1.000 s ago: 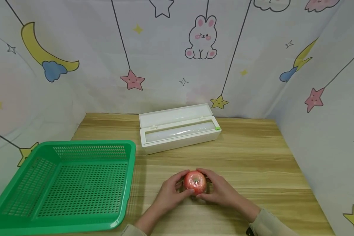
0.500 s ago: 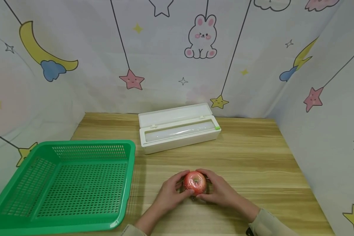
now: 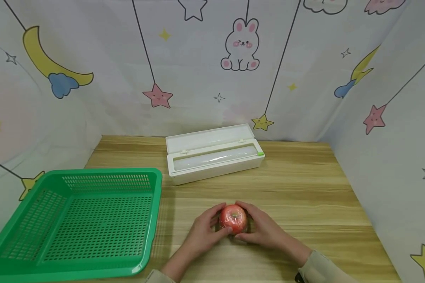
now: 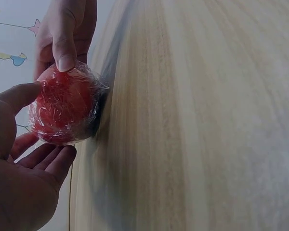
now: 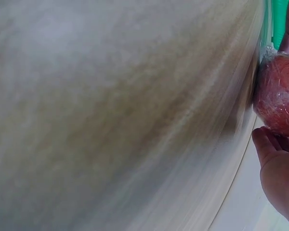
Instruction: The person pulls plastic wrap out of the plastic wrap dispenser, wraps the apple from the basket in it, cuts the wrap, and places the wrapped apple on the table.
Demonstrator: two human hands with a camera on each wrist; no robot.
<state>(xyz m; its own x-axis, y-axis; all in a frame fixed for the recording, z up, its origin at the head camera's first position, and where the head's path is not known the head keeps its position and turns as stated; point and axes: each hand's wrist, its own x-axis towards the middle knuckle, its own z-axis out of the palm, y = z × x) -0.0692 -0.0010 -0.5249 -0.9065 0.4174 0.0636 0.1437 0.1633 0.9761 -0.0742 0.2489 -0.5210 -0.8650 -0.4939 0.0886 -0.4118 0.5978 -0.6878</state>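
A red apple (image 3: pixel 233 219) wrapped in clear plastic film is held between both hands, low over the front middle of the table. My left hand (image 3: pixel 206 228) grips its left side, thumb toward the front and fingers curled behind. From the right, my right hand (image 3: pixel 263 228) grips it in the same way. In the left wrist view the film on the apple (image 4: pixel 62 106) is crinkled, with a loose edge near the table. Part of the apple (image 5: pixel 279 94) shows at the edge of the right wrist view. Whether it touches the table I cannot tell.
A green plastic basket (image 3: pixel 157 220) stands on the left of the wooden table (image 3: pixel 304 196). Behind the hands, a white cling film box (image 3: pixel 216 173) has its lid raised, a roll inside. A patterned curtain (image 3: pixel 198 59) encloses the back and sides.
Both hands keep their hold on the wrapped apple. The apple has tilted slightly between them, its stem end showing a little differently; the basket and the box have stayed in place.
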